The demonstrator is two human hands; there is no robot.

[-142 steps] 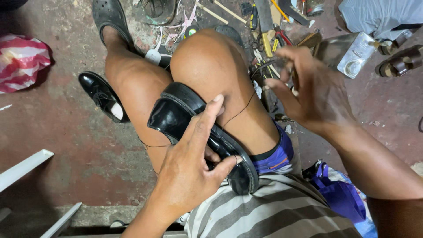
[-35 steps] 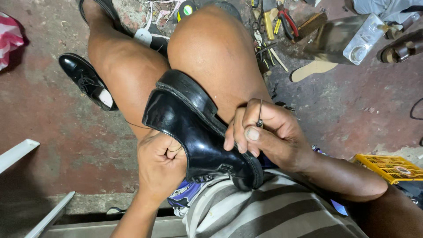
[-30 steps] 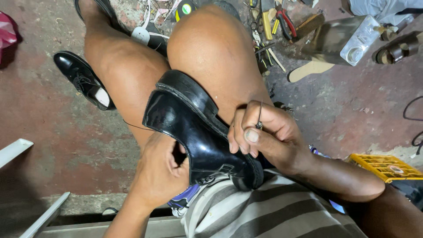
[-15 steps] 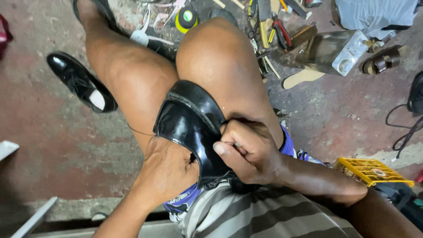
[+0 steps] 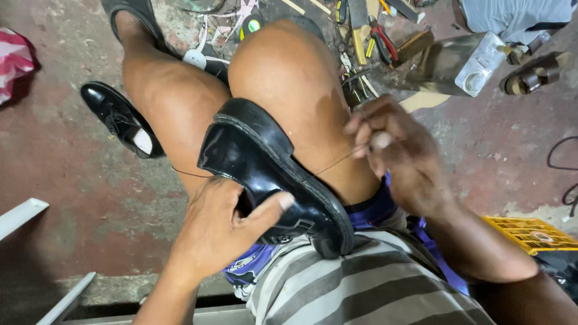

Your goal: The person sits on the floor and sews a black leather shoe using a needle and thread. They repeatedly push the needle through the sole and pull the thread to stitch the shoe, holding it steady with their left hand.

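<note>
Red-and-white striped bag (image 5: 15, 60) is seen at far left on the worn reddish floor (image 5: 78, 198), with a pale slat (image 5: 21, 215) below it. Second black dress shoe (image 5: 120, 120) is laid on the floor just beside the left leg. Left hand (image 5: 226, 232) is wrapped around the black shoe (image 5: 271, 174) resting between the thighs, thumb laid along the upper, fingers curled closed and tucked inside the opening. Half a second ago the right hand was pressed against the shoe's side; now it has been pulled up and away to the right, and a thin thread (image 5: 337, 161) is drawn taut from the shoe edge to it, so a stitch is judged to have just been pulled through and tightened. A loose thread end is also trailed off the shoe's left side. Right hand (image 5: 397, 153) is blurred, fingers pinched shut on the thread; a needle cannot be made out. Beyond the knees, scattered tools (image 5: 367, 36) are noted, among them red-handled pliers, plus a small round tin with a yellow-green label (image 5: 251, 25). A clear rectangular bottle with a white cap (image 5: 463, 60) is lying on its side at upper right, brown sandal (image 5: 536, 72) next to it. Yellow plastic crate (image 5: 530, 232) is seen at far right, lower.
</note>
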